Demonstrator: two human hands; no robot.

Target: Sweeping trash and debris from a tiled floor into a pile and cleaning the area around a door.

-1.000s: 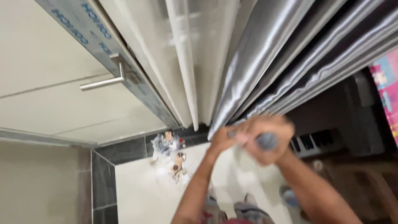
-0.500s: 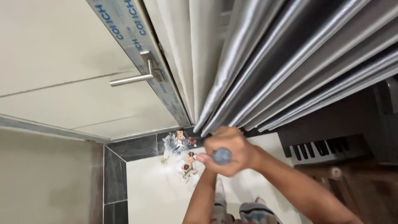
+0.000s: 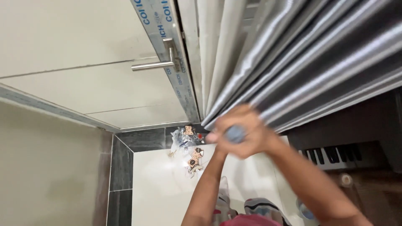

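Right now a small grey rounded object (image 3: pixel 235 134) sits in the middle of the view, clamped between both of my hands, with the silver-grey curtain (image 3: pixel 318 62) hanging just beyond it. My right hand (image 3: pixel 255 136) is wrapped tight around the object, and my left hand (image 3: pixel 222 132) is pressed against it from the left, fingers curled; motion blur keeps me from telling what the object is. Left of the curtain hangs a cream curtain (image 3: pixel 211 54), then a door frame with blue-printed film (image 3: pixel 169 46) and a metal lever handle (image 3: pixel 153 65). Far below, some small packets (image 3: pixel 188 144) lie on the pale floor tiles (image 3: pixel 159 184); a keyboard (image 3: pixel 331 155) stands to the right. I'd judge the risk is a slip: both hands are busy up high, and a dropped object would fall to the tiles
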